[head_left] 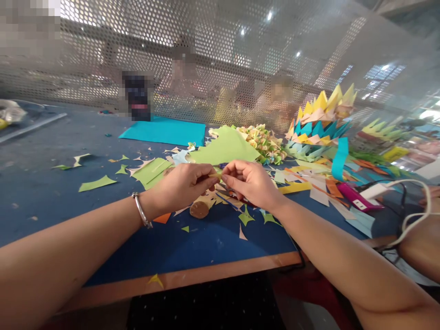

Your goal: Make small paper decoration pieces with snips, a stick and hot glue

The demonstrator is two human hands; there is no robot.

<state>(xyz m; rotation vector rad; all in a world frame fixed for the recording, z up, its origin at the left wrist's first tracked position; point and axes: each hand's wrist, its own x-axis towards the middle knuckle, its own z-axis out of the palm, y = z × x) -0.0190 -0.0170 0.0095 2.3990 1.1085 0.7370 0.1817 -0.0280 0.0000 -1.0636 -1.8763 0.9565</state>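
My left hand and my right hand meet above the middle of the table, fingertips pinched close together. Between them shows a small piece of yellowish paper, mostly covered by the fingers. Just behind the fingers, a bit of something purple sticks out, its kind hidden. A brown round disc-like object lies below my left hand among paper scraps. Green paper scraps lie in front of my right hand. A large light green sheet rests behind both hands, with cut green paper to the left.
A blue sheet lies near the perforated metal screen. Behind are a heap of small folded paper pieces and stacked paper crowns. A magenta power strip with cables sits right, near another person's arm.
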